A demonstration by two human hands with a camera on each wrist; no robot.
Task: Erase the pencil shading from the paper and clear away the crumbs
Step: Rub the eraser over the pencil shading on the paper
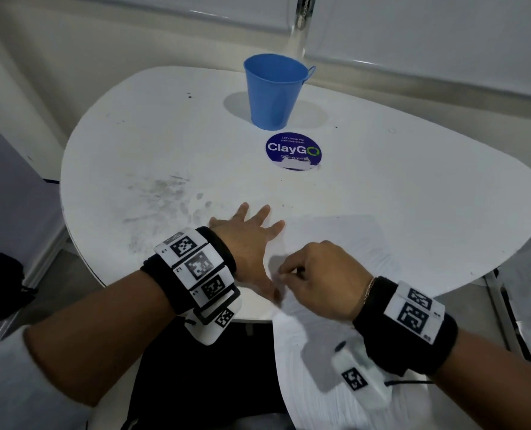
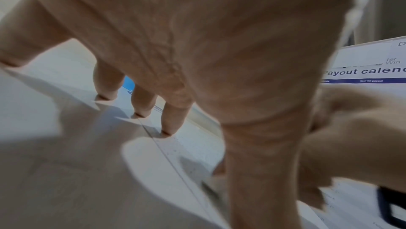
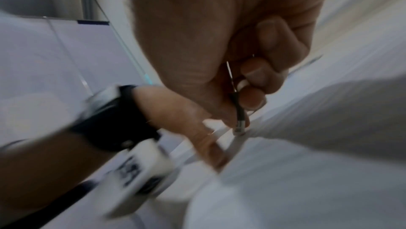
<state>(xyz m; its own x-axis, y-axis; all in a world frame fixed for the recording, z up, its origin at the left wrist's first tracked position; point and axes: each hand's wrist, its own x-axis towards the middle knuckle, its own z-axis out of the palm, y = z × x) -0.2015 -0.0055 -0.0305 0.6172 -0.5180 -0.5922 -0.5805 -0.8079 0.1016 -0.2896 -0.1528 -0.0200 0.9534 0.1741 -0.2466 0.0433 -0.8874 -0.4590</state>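
A white sheet of paper [image 1: 354,237] lies at the table's near right and hangs over the front edge. My left hand [image 1: 248,240] lies flat on its left edge with spread, straight fingers [image 2: 173,119] pressing down. My right hand [image 1: 313,274] is curled round a thin dark pencil [image 3: 240,111], eraser end [image 3: 238,131] down on the paper beside my left thumb [image 3: 197,128]. Tiny specks dot the paper [image 2: 189,152] near my left fingertips. No shading shows clearly in any view.
A blue metal bucket [image 1: 273,91] stands at the back of the white table [image 1: 428,169], with a round ClayGo sticker [image 1: 292,152] in front of it. Grey smudges [image 1: 161,197] mark the tabletop left of my left hand. A black object [image 1: 3,283] lies on the floor at left.
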